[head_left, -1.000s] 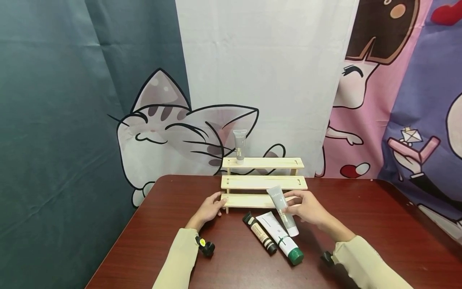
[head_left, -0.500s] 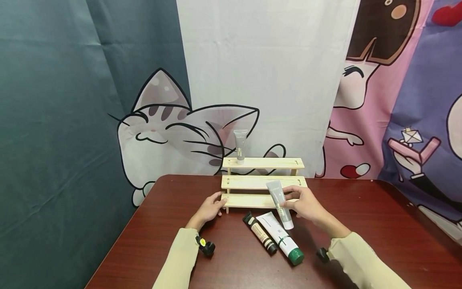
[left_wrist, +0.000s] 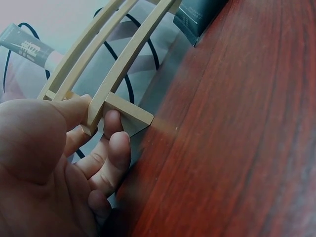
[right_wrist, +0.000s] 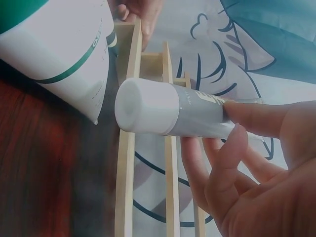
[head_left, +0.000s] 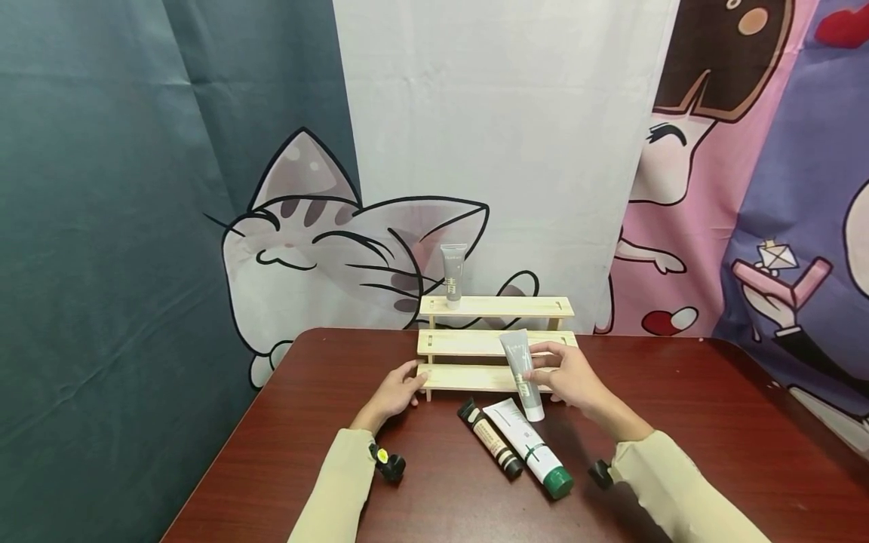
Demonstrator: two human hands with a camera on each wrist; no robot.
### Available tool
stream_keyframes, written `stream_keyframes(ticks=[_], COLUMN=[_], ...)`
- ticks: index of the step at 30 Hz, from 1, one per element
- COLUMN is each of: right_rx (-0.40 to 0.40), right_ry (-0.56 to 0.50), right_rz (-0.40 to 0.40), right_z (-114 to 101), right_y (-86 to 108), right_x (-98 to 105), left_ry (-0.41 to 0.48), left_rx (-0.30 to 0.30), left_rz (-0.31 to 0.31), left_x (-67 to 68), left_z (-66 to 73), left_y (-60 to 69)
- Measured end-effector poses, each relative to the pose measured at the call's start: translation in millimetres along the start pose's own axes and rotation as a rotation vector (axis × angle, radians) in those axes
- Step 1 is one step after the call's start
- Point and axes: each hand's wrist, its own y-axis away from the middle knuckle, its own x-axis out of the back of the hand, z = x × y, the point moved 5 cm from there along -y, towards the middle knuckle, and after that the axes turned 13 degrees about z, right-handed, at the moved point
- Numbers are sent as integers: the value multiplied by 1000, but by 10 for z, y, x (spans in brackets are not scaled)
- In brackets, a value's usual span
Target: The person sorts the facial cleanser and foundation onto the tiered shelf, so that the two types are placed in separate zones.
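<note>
A pale wooden three-tier rack (head_left: 475, 377) stands on the table. My left hand (head_left: 392, 392) grips the left end of its lowest shelf; in the left wrist view the thumb lies on top and fingers curl beneath the wood (left_wrist: 128, 109). My right hand (head_left: 573, 377) pinches a grey squeeze tube (head_left: 521, 373) with a white cap (right_wrist: 148, 105), cap downward and slightly tilted, in front of the lower shelves. Another grey tube (head_left: 452, 275) stands upright on the top shelf's left end. Before the rack lie a black-and-cream tube (head_left: 490, 439) and a white tube with a green cap (head_left: 529, 449).
The dark red wooden table (head_left: 285, 467) reaches out on both sides of the rack. Right behind it hangs a printed curtain (head_left: 516, 151) with cartoon figures. Both lying tubes are close to the rack's front.
My right hand has raised the grey tube and brought it slightly left toward the rack, and the tube now stands more upright. The left hand keeps its hold on the rack.
</note>
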Motion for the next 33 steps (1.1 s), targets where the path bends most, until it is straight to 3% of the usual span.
stream_keyframes(ticks=[25,33], right_rx=[-27,2], right_ry=[-70,-109], right_rz=[82,102], right_z=[-46,-72], right_y=[-121,-136], right_x=[-97,-132], left_ry=[27,10], left_rx=[-1,8], left_rz=[-5,-6], left_x=[-26,-13], left_z=[-7,-13], left_y=[11,-3])
